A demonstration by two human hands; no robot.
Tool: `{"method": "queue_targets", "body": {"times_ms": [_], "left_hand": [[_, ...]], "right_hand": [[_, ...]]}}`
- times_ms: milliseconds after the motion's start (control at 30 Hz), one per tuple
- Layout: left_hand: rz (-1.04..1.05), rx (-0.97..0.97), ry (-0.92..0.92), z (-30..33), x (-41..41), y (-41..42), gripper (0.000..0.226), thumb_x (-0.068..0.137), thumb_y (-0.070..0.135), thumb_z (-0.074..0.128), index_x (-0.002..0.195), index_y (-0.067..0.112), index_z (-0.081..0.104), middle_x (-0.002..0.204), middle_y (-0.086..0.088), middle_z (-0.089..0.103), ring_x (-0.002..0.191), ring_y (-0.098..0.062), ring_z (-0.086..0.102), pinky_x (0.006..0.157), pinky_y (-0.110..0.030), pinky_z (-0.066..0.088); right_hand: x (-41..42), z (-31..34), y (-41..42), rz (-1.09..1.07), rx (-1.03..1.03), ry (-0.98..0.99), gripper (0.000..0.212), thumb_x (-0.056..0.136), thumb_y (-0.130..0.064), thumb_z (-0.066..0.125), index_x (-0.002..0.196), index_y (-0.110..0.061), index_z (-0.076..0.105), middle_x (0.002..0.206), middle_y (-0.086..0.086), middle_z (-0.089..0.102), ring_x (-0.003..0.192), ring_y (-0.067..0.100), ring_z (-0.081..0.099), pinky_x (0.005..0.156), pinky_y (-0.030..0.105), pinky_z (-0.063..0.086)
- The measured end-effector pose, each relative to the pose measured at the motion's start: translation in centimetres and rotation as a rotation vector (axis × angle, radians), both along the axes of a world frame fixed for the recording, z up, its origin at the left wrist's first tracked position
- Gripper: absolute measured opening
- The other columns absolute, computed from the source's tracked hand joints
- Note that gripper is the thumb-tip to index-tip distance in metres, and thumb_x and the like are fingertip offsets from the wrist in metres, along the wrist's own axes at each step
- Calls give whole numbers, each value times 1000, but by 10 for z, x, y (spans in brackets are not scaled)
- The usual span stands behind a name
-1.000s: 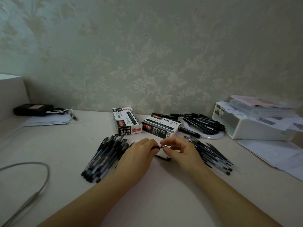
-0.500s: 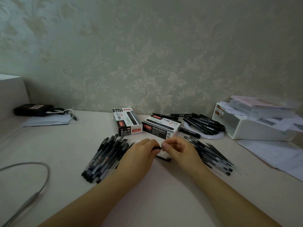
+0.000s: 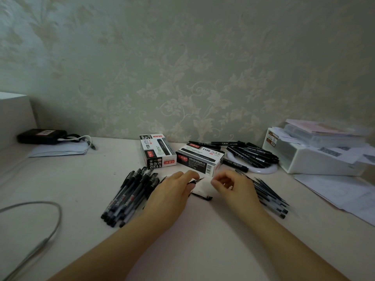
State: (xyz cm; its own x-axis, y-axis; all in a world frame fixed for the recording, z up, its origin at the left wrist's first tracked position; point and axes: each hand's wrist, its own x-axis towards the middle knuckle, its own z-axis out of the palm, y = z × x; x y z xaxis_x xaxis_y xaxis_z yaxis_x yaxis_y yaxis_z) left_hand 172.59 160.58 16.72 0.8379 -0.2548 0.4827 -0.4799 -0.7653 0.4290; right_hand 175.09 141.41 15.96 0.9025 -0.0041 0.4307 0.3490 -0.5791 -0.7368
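My left hand (image 3: 172, 193) grips a black pen (image 3: 197, 180), whose metal tip pokes out to the right above a small white sheet (image 3: 203, 188). My right hand (image 3: 235, 186) hovers just right of the tip, apart from it, with thumb and forefinger pinched together; nothing shows between them. A black pen cap (image 3: 204, 197) lies on the table at the sheet's near edge. To the left lies a pile of capped black pens (image 3: 129, 197), and a second pile of black pens (image 3: 271, 196) is partly hidden behind my right hand.
Two pen boxes (image 3: 157, 152) (image 3: 199, 159) stand behind my hands. Black markers (image 3: 253, 154) lie on a white ring at the back right, beside a white container (image 3: 316, 161) and loose papers (image 3: 345, 194). A grey cable (image 3: 46, 218) loops at the left; a black device (image 3: 41, 135) sits far left.
My right hand was pinching at the pen's tip and has pulled away to the right, leaving the tip bare. My left hand has kept the pen in place.
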Motion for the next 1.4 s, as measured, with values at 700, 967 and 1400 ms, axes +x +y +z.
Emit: {"method": "queue_targets", "body": {"times_ms": [700, 967, 1400], "left_hand": [[-81, -142, -64, 2, 0, -6, 8, 97, 33, 48, 103, 29, 50, 90, 10, 63, 77, -7, 59, 68, -38, 52], [-25, -47, -79, -1, 0, -4, 7, 99, 32, 45, 103, 27, 48, 91, 14, 57, 73, -8, 51, 66, -32, 48], [342, 96, 77, -3, 4, 13, 22, 93, 40, 54, 105, 22, 57, 103, 6, 51, 86, -11, 56, 74, -30, 53]], "right_hand": [[-20, 16, 26, 230, 589, 375, 17, 76, -38, 75, 91, -30, 79, 89, -3, 77, 73, 2, 67, 68, 20, 51], [-5, 22, 1, -82, 914, 128, 19, 103, -27, 45, 105, -12, 57, 80, -4, 76, 61, 5, 67, 60, 24, 53], [2, -3, -17, -196, -577, -78, 18, 95, -31, 61, 98, -23, 76, 91, -3, 62, 85, 15, 57, 74, 35, 49]]}}
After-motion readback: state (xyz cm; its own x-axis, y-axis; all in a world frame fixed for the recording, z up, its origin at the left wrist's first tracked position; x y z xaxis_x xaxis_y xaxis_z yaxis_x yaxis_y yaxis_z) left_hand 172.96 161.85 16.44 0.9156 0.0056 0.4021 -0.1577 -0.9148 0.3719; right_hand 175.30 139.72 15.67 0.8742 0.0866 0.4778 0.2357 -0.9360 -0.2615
